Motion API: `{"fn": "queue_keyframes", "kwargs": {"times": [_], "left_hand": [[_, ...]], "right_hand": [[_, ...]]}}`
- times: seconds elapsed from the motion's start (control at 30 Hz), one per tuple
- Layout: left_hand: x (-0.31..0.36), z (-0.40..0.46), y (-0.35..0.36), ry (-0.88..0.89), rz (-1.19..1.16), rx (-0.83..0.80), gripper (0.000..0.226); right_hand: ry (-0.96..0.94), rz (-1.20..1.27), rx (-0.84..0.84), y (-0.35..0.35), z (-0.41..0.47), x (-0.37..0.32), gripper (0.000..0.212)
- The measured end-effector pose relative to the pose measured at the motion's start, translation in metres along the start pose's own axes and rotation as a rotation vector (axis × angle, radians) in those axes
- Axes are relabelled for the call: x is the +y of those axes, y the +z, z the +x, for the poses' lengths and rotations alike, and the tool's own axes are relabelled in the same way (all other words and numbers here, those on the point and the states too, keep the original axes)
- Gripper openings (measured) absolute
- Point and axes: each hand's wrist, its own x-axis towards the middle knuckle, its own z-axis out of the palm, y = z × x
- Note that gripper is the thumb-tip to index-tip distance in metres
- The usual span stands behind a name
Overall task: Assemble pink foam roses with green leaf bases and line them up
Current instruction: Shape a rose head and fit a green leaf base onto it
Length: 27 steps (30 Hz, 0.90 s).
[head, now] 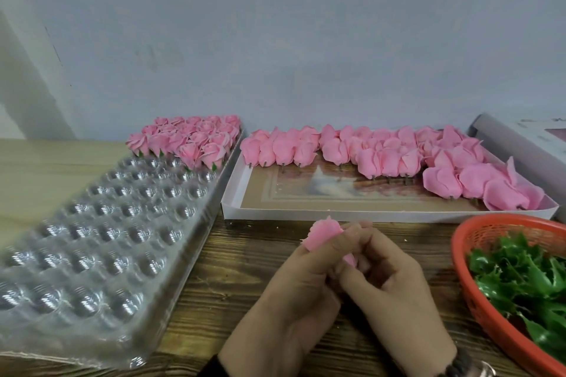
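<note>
My left hand [294, 294] grips a pink foam rose [323, 234] above the wooden table, its petals sticking out past the fingertips. My right hand [395, 288] meets it from the right, fingers curled round the rose's lower end, where a bit of pink [349, 260] shows. Whether a green leaf base is between the fingers is hidden. Finished roses with green bases [190, 139] fill the far rows of the clear plastic blister tray [101, 239]. Loose pink rose heads [395, 156] lie in a white shallow box [235, 211]. Green leaf bases [520, 278] fill the orange basket [468, 285].
A pale wall rises close behind the table. A grey and white box lid [526, 138] leans at the far right. The dark wooden tabletop [245, 260] shows between the tray, the box and the basket. A watch [465, 364] is on my right wrist.
</note>
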Motion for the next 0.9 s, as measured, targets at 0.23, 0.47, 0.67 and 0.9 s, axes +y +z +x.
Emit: {"fn": "queue_keyframes", "kwargs": {"times": [0.23, 0.47, 0.67, 0.9], "left_hand": [[-0.003, 0.004, 0.006, 0.063, -0.031, 0.100, 0.028], [-0.011, 0.004, 0.006, 0.152, -0.017, 0.140, 0.017], [-0.004, 0.003, -0.003, 0.141, 0.050, 0.053, 0.048], [0.002, 0.002, -0.009, 0.116, 0.147, 0.068, 0.052]], "right_hand": [[0.084, 0.032, -0.111, -0.003, 0.004, -0.001, 0.030], [0.006, -0.349, 0.029, 0.002, 0.004, 0.004, 0.035], [0.093, -0.124, -0.045, 0.000, 0.009, 0.001, 0.015], [0.181, 0.072, -0.151, 0.002, 0.007, 0.001, 0.031]]}}
